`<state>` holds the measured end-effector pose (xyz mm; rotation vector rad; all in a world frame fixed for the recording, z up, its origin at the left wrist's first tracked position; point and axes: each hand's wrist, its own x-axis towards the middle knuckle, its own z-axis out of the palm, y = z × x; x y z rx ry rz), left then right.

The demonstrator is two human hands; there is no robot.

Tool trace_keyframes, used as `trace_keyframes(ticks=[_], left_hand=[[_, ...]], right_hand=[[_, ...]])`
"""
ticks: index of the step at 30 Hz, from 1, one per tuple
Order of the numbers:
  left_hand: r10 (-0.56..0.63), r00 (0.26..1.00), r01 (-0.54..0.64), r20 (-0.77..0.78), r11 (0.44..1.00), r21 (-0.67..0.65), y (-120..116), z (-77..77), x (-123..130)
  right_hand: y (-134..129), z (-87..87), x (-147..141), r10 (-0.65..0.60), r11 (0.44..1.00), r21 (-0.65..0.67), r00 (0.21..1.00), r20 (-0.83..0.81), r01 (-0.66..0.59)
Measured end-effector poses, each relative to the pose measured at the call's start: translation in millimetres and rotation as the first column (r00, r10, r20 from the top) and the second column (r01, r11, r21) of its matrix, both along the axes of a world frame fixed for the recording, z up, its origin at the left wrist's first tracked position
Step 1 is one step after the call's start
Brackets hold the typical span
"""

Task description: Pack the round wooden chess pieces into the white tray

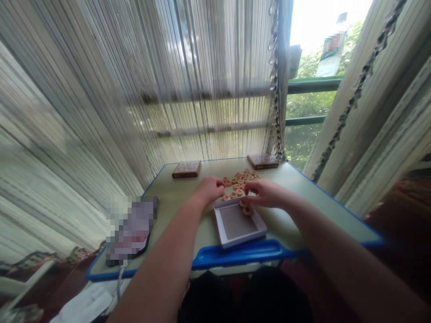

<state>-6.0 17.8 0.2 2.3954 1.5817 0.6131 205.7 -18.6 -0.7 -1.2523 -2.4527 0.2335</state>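
Note:
A shallow white box (220, 226) with a grey inside rests near the table's front edge. Two round wooden pieces (247, 210) lie in its far right corner. Beyond the box, several round wooden pieces with red or green markings (239, 181) are spread on the table. My left hand (210, 189) is at the left of these pieces, its fingers curled; what they hold, if anything, is hidden. My right hand (257, 192) is over the box's far right corner, fingers bent down and pinched close to the pieces there; its fingertips are too small to make out clearly.
Two flat brown boxes stand at the back of the pale green table, one left (186, 169), one right (263, 161). A blurred-out device (134, 231) with a cable lies at the left. A blue tray (239, 252) runs along the front edge. Curtains hang behind.

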Motion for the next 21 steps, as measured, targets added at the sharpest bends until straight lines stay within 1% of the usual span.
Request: trace_keyframes(ticks=[3, 5, 7, 9, 11, 13, 16, 18, 21], left_hand=[[0.012, 1.0, -0.013, -0.018, 0.999, -0.034, 2, -0.9, -3], [0.019, 0.999, -0.02, -0.032, 0.999, -0.042, 2, -0.7, -4], [0.046, 0.998, -0.047, -0.044, 0.999, -0.023, 3, -0.7, -5], [0.065, 0.997, -0.064, -0.048, 0.998, 0.013, 3, -1.3, -6], [0.041, 0.998, -0.039, -0.046, 0.998, 0.051, 3, -2.5, -6], [-0.009, 0.999, 0.013, -0.041, 0.996, 0.09, 2, -3.9, -4], [-0.051, 0.998, 0.053, -0.022, 0.989, 0.139, 0, -5.0, -2], [-0.055, 0.998, 0.056, -0.012, 0.985, 0.162, 0, -5.4, -1], [-0.045, 0.999, 0.046, -0.011, 0.982, 0.185, 1, -6.0, -1]], right_hand=[[11, -6.5, 2, -0.007, 0.993, 0.119, 0.997, -0.079, 0.017], [18, -12.8, 2, -0.033, 0.983, 0.174, 0.991, -0.128, 0.055], [24, -19.6, 1, -0.046, 0.977, 0.2, 0.987, -0.156, 0.078], [30, -25.9, -2, -0.026, 0.971, 0.226, 0.98, -0.199, 0.072], [34, -30.7, -5, -0.009, 0.965, 0.251, 0.971, -0.24, 0.071], [38, -33.8, -6, -0.027, 0.961, 0.259, 0.964, -0.264, 0.097], [42, -35.8, -6, -0.099, 0.964, 0.215, 0.962, -0.255, 0.156], [43, -36.3, -5, -0.149, 0.964, 0.183, 0.962, -0.227, 0.193], [44, -36.3, -5, -0.202, 0.957, 0.17, 0.961, -0.187, 0.234]])
